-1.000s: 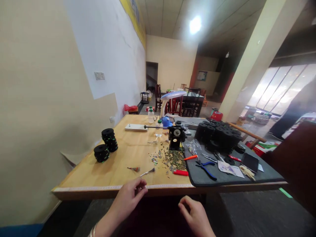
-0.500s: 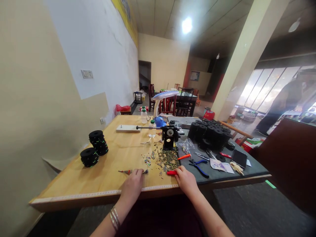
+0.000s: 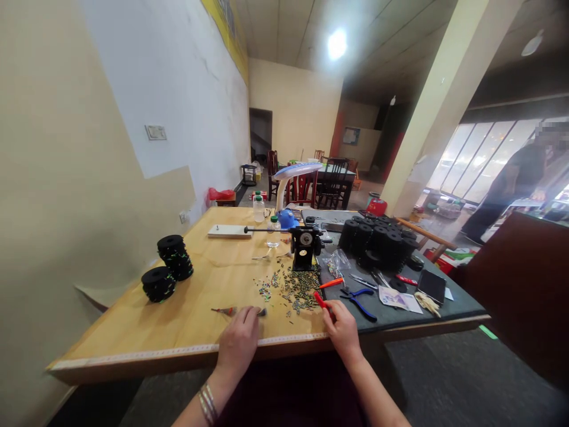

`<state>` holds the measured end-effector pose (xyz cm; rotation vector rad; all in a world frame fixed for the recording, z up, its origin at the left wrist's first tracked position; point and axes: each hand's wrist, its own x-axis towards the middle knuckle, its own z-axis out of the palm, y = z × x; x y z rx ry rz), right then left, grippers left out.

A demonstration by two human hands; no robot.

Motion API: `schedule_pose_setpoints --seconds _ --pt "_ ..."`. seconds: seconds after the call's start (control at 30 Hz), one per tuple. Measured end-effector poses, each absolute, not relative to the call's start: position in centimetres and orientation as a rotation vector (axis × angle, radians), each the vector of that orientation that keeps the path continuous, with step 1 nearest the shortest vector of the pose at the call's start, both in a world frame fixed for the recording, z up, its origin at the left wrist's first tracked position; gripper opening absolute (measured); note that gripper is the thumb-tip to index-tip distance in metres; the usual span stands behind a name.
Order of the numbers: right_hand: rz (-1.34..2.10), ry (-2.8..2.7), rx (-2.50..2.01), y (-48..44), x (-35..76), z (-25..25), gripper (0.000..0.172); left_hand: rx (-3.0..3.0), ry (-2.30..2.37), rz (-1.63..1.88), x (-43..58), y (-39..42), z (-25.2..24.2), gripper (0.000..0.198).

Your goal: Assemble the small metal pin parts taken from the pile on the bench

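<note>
My left hand (image 3: 239, 341) rests on the wooden table (image 3: 200, 314) near its front edge, fingers curled over the end of a small wire brush (image 3: 261, 311). My right hand (image 3: 341, 329) is closed around a red lighter (image 3: 319, 299), lifted and tilted off the table. Between the two hands lies a scatter of small beads (image 3: 293, 287). A thin red-tipped tool (image 3: 224, 310) lies just left of my left hand.
A black hand-crank winder (image 3: 304, 246) stands behind the beads. Black spool stacks sit at left (image 3: 171, 267) and on the dark mat (image 3: 377, 237). Blue pliers (image 3: 360, 299), red cutters, a phone (image 3: 429, 286), bottles and a desk lamp (image 3: 296, 173) are about. A person stands at far right (image 3: 511, 190).
Both hands came up from below the table edge onto the table. The left settled on the brush; the right took the red lighter and raised it.
</note>
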<state>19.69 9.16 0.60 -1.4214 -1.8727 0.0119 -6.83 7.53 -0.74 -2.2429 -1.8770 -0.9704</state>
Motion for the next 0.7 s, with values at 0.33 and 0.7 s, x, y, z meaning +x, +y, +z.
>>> schedule_pose_setpoints --seconds 0.33,0.7 --pt "-0.202 -1.604 -1.74 7.4 27.0 2.5 0.032 -2.797 -1.282 -0.843 0.6 10.4 2.1 0.015" --pt "-0.374 -1.653 -2.215 7.8 32.1 3.0 0.021 -2.726 -1.257 -0.793 0.4 13.4 1.2 0.021"
